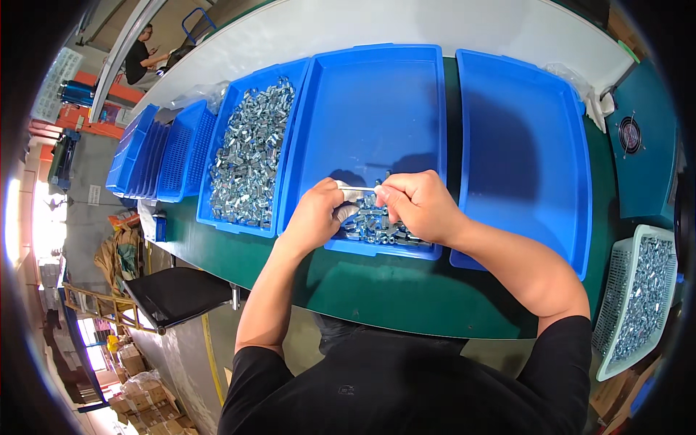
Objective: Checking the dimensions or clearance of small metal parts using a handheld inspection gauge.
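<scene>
My left hand (pixel 316 215), with white covers on some fingers, is closed around a thin pale metal rod (pixel 357 188). The rod runs sideways to my right hand (pixel 424 206), whose thumb and forefinger pinch at its right end. Whatever else sits in that pinch is hidden by the fingers. Both hands hover over the near part of the middle blue tray (pixel 377 94). Beneath them lies a pile of small shiny metal parts (pixel 373 226), partly covered by my hands.
To the left stands a blue tray (pixel 284 163) heaped with metal parts (pixel 250 148), beside stacked blue baskets (pixel 181 156). Another blue tray (pixel 522 145) is at the right. A pale green basket (pixel 612 297) of metal parts sits far right, below a green machine (pixel 645 170). A person (pixel 138 58) is in the background.
</scene>
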`<state>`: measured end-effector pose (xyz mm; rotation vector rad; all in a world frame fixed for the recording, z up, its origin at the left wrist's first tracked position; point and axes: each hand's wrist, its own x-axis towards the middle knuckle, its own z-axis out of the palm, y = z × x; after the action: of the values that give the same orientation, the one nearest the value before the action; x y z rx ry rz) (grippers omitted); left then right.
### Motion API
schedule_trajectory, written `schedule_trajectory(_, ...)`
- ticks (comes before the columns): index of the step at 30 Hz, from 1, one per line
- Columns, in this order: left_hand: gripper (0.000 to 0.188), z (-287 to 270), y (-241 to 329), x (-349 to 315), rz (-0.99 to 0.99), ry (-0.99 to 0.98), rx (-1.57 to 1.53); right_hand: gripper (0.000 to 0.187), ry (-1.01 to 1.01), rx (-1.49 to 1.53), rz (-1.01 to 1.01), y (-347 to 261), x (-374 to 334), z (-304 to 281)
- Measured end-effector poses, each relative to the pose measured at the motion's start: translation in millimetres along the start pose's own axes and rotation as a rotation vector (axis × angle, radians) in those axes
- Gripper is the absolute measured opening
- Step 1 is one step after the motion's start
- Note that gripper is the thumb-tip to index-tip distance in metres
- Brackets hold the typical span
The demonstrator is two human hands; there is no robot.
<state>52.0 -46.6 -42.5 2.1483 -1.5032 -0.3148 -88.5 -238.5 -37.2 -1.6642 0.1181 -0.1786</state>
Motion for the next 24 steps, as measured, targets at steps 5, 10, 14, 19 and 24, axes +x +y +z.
schedule_trajectory(5, 0.031, 0, 4, -4, -0.103, 0.01, -0.08, 0.027, -0.002, 0.02, 0.016, 4, -1, -1)
schedule_trajectory(10, 0.027, 10, 2, -19, -0.343, 0.285, -0.821, 0.028, -0.008, 0.039, 0.034, 0, 0, -2)
schedule_trajectory(14, 0.02, 25, 10, -25, -0.429, 0.472, -1.399, 0.029, -0.004, 0.04, 0.009, 5, -1, -1)
schedule_trajectory(19, 0.017, 32, 16, -25, -0.435, 0.525, -1.378, 0.026, -0.006, -0.108, -0.124, 15, -1, 3)
schedule_trajectory(24, 0.017, 36, 18, -28, -0.374, 0.441, -1.126, 0.024, -0.009, -0.282, -0.279, 19, 0, 1)
